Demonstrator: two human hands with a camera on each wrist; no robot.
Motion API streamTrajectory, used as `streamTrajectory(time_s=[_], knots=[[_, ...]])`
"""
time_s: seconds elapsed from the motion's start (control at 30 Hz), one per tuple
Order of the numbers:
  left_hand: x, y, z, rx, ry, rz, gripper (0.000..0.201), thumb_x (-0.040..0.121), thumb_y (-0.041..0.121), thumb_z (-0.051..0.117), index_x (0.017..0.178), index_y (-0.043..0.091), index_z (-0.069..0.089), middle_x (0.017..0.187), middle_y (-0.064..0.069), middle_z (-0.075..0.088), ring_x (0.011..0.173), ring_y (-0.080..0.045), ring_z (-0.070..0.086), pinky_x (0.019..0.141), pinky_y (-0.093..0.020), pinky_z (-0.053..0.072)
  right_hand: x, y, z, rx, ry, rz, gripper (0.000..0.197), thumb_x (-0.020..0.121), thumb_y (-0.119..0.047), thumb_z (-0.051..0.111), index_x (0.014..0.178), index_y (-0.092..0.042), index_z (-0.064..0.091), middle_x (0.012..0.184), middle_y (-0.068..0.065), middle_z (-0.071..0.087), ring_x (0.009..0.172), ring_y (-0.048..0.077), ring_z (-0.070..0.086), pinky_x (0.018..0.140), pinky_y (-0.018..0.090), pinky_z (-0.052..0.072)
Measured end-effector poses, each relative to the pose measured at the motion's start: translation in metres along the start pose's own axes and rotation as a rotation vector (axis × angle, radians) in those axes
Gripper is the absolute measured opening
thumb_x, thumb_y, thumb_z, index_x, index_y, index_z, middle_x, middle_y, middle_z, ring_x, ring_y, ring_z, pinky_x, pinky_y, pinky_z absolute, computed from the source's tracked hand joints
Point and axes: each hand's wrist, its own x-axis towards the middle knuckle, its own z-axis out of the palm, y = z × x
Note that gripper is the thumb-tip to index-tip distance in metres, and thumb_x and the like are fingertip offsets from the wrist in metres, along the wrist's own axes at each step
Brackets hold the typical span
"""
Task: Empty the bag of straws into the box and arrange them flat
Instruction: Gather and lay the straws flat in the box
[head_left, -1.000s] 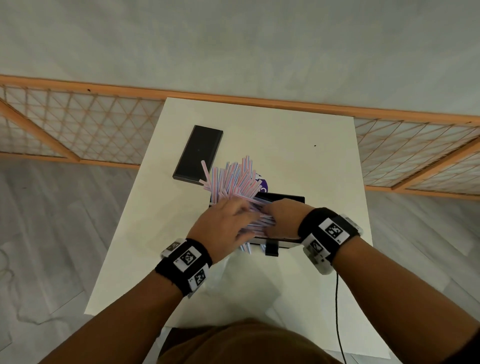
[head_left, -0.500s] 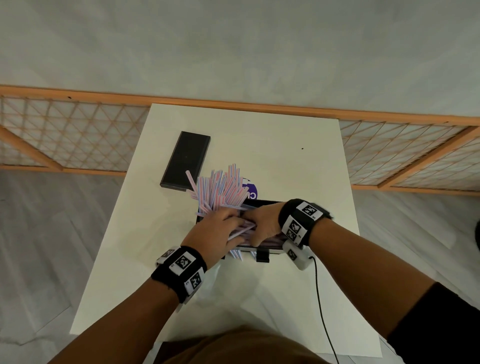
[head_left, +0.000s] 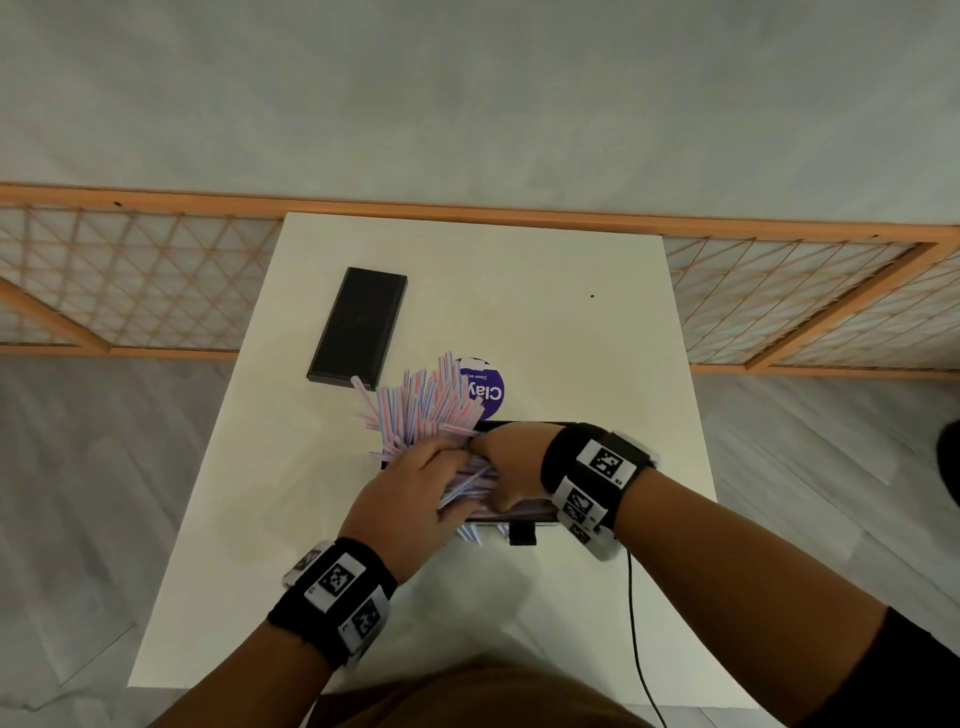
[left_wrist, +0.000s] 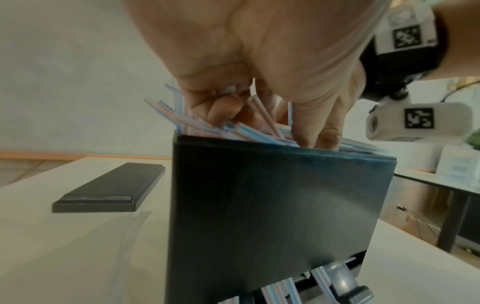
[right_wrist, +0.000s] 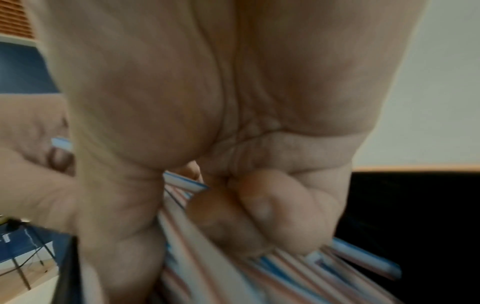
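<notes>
Two hands work the load. My left hand (head_left: 415, 488) has its fingers curled into the pink-and-blue striped paper straws (head_left: 426, 400); my right hand (head_left: 511, 467) clamps a sheaf of them with fingers and thumb folded over, as the right wrist view shows. The open black rectangular box (left_wrist: 272, 205) sits at the desk centre, below both hands. Most straws fan out over its rim toward 11 o'clock; a few ends poke past the near wall at 6 o'clock.

Procedure, as I judge it:
1. Turn the fan until the straws run along the box's long axis.
2. Press down with flat palms, not fingertips; paper straws crease easily.
3. Tuck in the stray ends.

The flat black lid (head_left: 358, 327) lies on the white desk (head_left: 571, 338) at 11 o'clock, well apart from the box. The purple round label (head_left: 485, 389) lies at 12 o'clock.
</notes>
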Motion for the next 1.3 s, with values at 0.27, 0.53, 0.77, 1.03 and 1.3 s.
streamTrajectory(time_s=[0.27,0.53,0.77,1.03,1.3], knots=[[-0.013,-0.007,-0.010,-0.141,0.085,-0.084,0.042,0.087,0.045,0.074,0.125,0.030,0.065,0.130,0.020,0.048,0.106,-0.002,0.059,0.085,-0.030,0.058,-0.032,0.002,0.004,0.155,0.259,-0.058,0.033,0.082,-0.034,0.066,0.112,-0.024,0.056,0.102,-0.002,0.067,0.091,0.023,0.065,0.077,0.036,0.052],[-0.020,-0.008,-0.016,-0.109,0.218,-0.097,0.035,0.090,0.044,0.073,0.119,0.027,0.066,0.124,0.016,0.048,0.099,-0.001,0.058,0.082,-0.024,0.058,-0.042,0.021,-0.005,0.411,0.586,0.088,0.034,0.087,-0.036,0.074,0.113,-0.021,0.059,0.105,-0.003,0.058,0.080,0.014,0.053,0.075,0.027,0.041],[-0.014,0.003,-0.004,0.086,0.117,0.145,0.033,0.094,0.035,0.066,0.124,0.024,0.069,0.128,0.003,0.059,0.103,-0.019,0.064,0.086,-0.036,0.057,-0.001,0.002,-0.011,0.503,0.503,0.023,0.030,0.074,-0.041,0.081,0.090,-0.027,0.059,0.091,-0.006,0.058,0.080,0.012,0.058,0.076,0.028,0.052],[-0.007,-0.003,0.003,0.178,0.063,0.111,0.052,0.096,0.039,0.059,0.145,0.024,0.052,0.143,0.000,0.048,0.098,-0.023,0.063,0.079,-0.038,0.058,0.008,0.004,-0.010,0.613,0.516,0.004,0.019,0.084,-0.031,0.075,0.089,-0.017,0.062,0.076,-0.002,0.062,0.069,0.016,0.056,0.065,0.037,0.046],[-0.003,-0.008,0.005,0.240,0.032,0.076,0.062,0.099,0.047,0.051,0.153,0.019,0.041,0.148,-0.001,0.046,0.109,-0.025,0.062,0.085,-0.037,0.059,-0.014,0.019,-0.015,0.882,0.592,-0.046,0.017,0.095,-0.015,0.068,0.105,-0.028,0.065,0.064,-0.008,0.068,0.055,0.005,0.060,0.055,0.023,0.051]])
